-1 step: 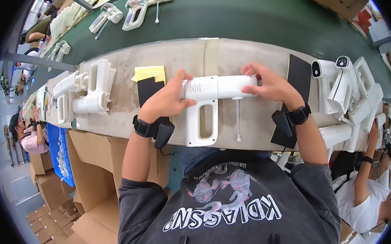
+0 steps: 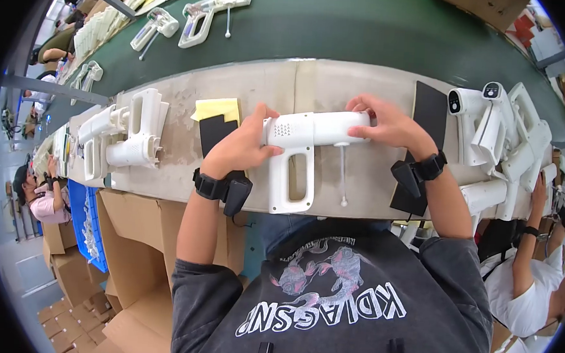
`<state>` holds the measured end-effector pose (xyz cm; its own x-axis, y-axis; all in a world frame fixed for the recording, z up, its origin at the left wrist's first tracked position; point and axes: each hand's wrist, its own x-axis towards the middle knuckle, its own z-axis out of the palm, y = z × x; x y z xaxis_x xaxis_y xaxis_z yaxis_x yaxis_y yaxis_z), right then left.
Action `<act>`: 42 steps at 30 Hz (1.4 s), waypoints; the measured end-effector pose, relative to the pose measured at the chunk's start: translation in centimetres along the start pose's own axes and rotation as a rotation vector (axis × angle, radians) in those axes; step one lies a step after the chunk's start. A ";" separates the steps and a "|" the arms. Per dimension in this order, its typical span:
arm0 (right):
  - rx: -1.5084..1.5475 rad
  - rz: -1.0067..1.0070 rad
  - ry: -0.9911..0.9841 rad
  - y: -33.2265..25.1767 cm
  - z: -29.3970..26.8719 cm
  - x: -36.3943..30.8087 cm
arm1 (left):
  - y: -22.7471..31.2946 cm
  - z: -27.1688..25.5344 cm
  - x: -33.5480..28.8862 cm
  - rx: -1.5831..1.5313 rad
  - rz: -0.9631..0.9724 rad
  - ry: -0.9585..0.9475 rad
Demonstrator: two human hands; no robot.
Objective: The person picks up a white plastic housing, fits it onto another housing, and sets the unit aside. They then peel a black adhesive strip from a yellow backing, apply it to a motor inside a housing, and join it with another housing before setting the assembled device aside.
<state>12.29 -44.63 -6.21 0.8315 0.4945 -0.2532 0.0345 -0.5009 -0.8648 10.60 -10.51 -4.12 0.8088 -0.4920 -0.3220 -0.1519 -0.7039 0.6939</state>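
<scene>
On the workbench (image 2: 249,90), white gun-shaped casing (image 2: 300,153), left hand (image 2: 242,147) gripping its rear, right hand (image 2: 389,125) covering its barrel tip

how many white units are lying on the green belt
2 clearly: a long one at top centre and a smaller one just left of it. More pale parts run along the far left of the belt, too small to count.
</scene>
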 end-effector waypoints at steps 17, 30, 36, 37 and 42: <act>0.394 -0.141 0.037 2.9 5.0 -8.1 | 0.6 5.8 -3.7 -0.705 0.367 0.203; 0.909 -0.177 0.769 -0.1 -2.5 -25.7 | 6.1 6.0 -0.3 -0.653 0.365 0.278; 1.015 -0.407 1.445 3.5 -10.6 -34.1 | 4.2 7.5 -1.9 -0.649 0.199 0.246; 0.970 -0.380 1.560 4.8 -12.5 -35.4 | 4.0 7.7 -2.1 -0.652 0.208 0.238; 1.009 -0.110 1.702 12.8 -19.8 -40.1 | 3.7 7.9 -2.8 -0.683 0.175 0.229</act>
<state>-9.66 -84.92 1.43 0.4478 -0.8864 -0.1172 0.3509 0.2948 -0.8888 3.25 -15.79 -5.72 0.9150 -0.3956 -0.0794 0.0376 -0.1123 0.9930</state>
